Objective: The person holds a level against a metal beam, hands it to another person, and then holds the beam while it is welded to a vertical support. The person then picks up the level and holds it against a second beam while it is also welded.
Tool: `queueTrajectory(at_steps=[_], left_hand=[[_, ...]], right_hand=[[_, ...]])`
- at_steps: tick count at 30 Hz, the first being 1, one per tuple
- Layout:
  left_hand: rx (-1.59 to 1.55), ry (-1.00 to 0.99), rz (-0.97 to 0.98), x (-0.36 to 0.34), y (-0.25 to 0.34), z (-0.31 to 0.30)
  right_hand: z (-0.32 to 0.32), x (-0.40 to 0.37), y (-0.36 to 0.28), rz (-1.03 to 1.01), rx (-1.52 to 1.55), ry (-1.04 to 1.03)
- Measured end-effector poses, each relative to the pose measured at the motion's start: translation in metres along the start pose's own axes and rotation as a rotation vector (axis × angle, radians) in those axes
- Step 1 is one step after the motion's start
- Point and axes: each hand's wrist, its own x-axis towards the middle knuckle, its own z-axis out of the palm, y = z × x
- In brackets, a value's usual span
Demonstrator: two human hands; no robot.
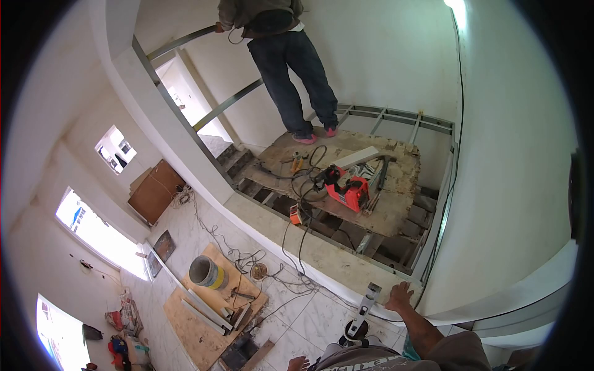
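My right hand (401,297) rests on the edge of the white ledge (328,263), fingers spread, holding nothing. Just left of it a short silver spirit level (367,305) stands upright in front of my body, its lower end by a dark round thing (355,330) at my waist. Low at the bottom edge is my left hand (298,363), partly cut off, its fingers loosely stretched with nothing in them. Beyond the ledge, a red power tool (349,193) and a hammer (384,173) lie on a worn plywood sheet (281,151).
Another person (288,68) stands on the plywood, one hand on a metal rail. Gaps show between the floor-frame bars (365,242). Cables (300,247) cross the ledge and tiles. On the left, a bucket (208,272) and metal strips (201,316) lie on a board (185,337).
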Motion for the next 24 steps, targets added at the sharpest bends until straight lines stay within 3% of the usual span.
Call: queueTrajectory(at_steps=[24], left_hand=[[-0.033,0.049,-0.037,0.0084,-0.0004,0.0061]], right_hand=[[0.0013,0.0016,0.0005,0.006,-0.016,-0.012]])
